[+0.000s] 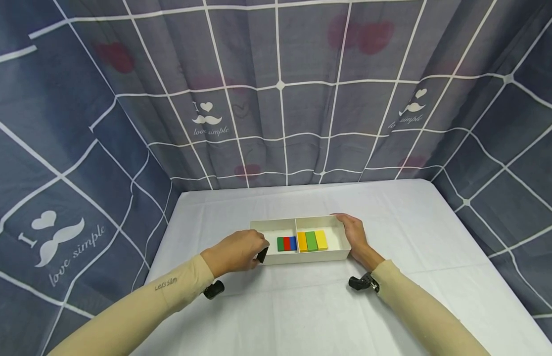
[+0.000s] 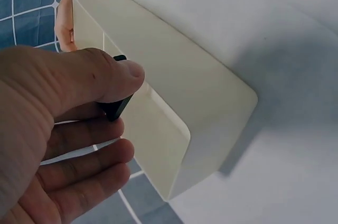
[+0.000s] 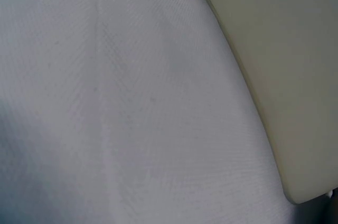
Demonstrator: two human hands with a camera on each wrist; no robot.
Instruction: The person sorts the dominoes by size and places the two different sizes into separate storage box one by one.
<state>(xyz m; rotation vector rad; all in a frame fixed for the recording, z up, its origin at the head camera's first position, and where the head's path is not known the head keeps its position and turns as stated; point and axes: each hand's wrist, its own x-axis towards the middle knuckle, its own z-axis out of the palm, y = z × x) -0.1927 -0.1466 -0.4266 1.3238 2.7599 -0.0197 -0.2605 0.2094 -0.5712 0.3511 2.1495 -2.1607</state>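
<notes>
My left hand point(image 1: 238, 251) pinches a small black block point(image 2: 117, 109) between thumb and index finger, over the left end of a white two-compartment box point(image 1: 302, 257). The other fingers are loosely bent in the left wrist view. In the left compartment lie a dark green block point(image 1: 281, 244), a red block point(image 1: 287, 244) and a blue block point(image 1: 293, 243), side by side against the divider. The right compartment holds an orange-yellow block point(image 1: 302, 242), a light green block point(image 1: 311, 241) and a yellow block point(image 1: 321, 240). My right hand point(image 1: 355, 235) grips the box's right end.
The box stands on a table with a white cloth point(image 1: 298, 306). A dark grid-patterned curtain point(image 1: 311, 109) surrounds the table at the back and both sides. Each wrist wears a black device, the left strap end point(image 1: 213, 289) and right strap end point(image 1: 362, 283) hanging near the cloth.
</notes>
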